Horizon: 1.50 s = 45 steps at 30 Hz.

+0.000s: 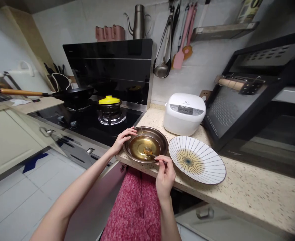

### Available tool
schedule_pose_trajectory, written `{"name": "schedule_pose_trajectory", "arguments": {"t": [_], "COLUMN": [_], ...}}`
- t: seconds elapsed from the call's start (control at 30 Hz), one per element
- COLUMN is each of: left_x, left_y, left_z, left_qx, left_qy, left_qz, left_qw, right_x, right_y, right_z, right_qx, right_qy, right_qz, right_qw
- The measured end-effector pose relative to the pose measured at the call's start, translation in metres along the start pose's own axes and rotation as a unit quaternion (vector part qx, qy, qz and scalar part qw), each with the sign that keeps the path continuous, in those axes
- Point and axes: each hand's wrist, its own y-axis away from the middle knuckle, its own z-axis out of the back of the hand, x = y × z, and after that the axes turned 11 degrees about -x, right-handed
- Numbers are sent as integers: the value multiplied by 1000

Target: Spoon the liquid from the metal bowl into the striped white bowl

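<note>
A round metal bowl (pixel 145 132) with yellowish liquid in it sits at the counter's front edge. My left hand (pixel 123 140) grips its left rim, fingers over the edge. My right hand (pixel 165 174), at the bowl's front right, is closed in a pinch on the handle of a spoon (pixel 152 155). The spoon's head dips into the liquid, where something amber (pixel 148 150) shows at it; I cannot tell what that is. Right beside the bowl is a white plate (pixel 212 164) with dark radiating lines and a yellowish middle.
Behind the plate stands a white rice cooker (pixel 185 113). On the left, the black stove (pixel 129 117) carries a small pot with a yellow lid (pixel 109 100) and a wok (pixel 74 93) with a long wooden handle. A dark oven (pixel 263 127) borders the counter (pixel 250 187) at right.
</note>
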Motion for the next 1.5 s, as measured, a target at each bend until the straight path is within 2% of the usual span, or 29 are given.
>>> {"name": "schedule_pose_trajectory", "arguments": {"t": [0.2, 0.67, 1.5], "left_x": [0, 3, 8], "left_y": [0, -1, -4], "left_z": [0, 2, 3], "left_qx": [-4, 2, 0], "left_qy": [6, 1, 9], "left_qz": [0, -1, 6], "left_qw": [1000, 1000, 1000], "right_x": [0, -4, 20], "right_y": [4, 14, -7], "right_z": [0, -3, 10], "right_qx": [2, -47, -144], "right_qy": [-10, -51, -33], "right_qz": [-6, -23, 63], "right_qw": [1000, 997, 987]}}
